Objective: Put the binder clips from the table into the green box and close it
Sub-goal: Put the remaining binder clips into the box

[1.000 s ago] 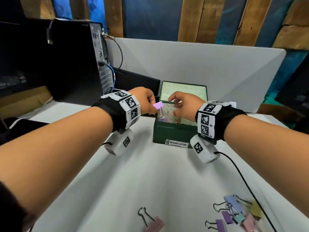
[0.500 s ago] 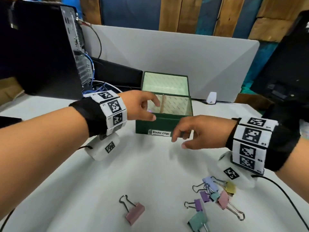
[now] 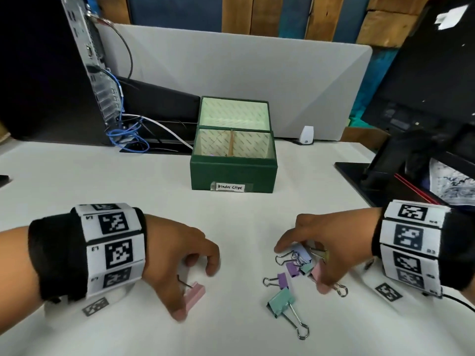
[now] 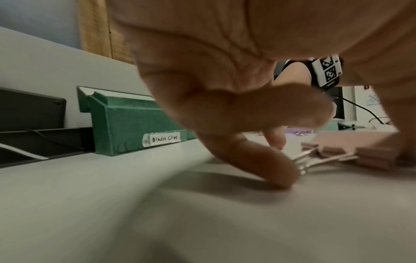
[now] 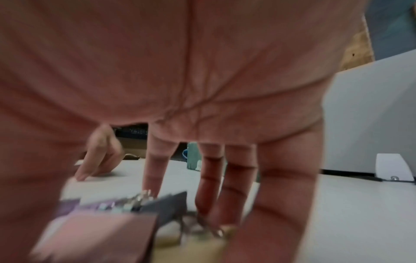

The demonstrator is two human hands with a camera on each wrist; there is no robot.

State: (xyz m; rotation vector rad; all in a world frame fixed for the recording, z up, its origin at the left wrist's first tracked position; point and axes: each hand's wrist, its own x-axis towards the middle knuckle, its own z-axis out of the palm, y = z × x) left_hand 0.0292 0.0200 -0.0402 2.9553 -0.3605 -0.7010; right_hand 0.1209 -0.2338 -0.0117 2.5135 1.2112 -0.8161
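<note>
The green box, labelled "Binder Clips", stands open at mid-table with its lid tipped back; a wooden divider splits the inside. A pink binder clip lies flat on the table, and my left hand curls over it, thumb on its body and a fingertip at its wire handles. My right hand arches over a heap of pastel clips, its fairly straight fingers reaching down around them. A purple clip and a teal clip lie just in front of the heap.
A black computer tower with blue and white cables stands at the back left. A grey partition runs behind the box, with a small white device at its foot. A monitor stand sits at the right.
Both hands have left the box and come back toward me. The left has dropped onto the lone pink clip and the right onto the heap. The purple clip held earlier is gone from my fingers.
</note>
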